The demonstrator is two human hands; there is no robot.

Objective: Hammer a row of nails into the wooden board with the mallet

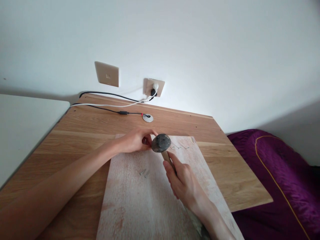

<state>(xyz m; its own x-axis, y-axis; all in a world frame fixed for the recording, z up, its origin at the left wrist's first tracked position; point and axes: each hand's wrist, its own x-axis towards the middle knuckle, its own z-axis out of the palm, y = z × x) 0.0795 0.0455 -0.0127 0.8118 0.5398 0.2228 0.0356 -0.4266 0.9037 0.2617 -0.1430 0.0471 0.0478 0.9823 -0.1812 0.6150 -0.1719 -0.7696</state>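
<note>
My right hand (183, 181) is wrapped round the wooden handle of a hammer (161, 143), whose dark, rounded head is raised towards the camera. Just left of the hammer head, my left hand (137, 140) has thumb and forefinger brought together at the far part of a whitish wooden board (130, 203). The hammer head hides whatever those fingertips pinch. To the right of the head, several thin nails (179, 147) stand in a row near the board's far edge. A few loose nails (143, 172) lie on the board, nearer to me.
Under the board is a wooden tabletop (215, 166) against a white wall. Black and white cables run from a wall socket (154, 87) along the back, past a round cable grommet (147, 117). A white panel (30, 123) borders the left; purple fabric (270, 166) lies beyond the right edge.
</note>
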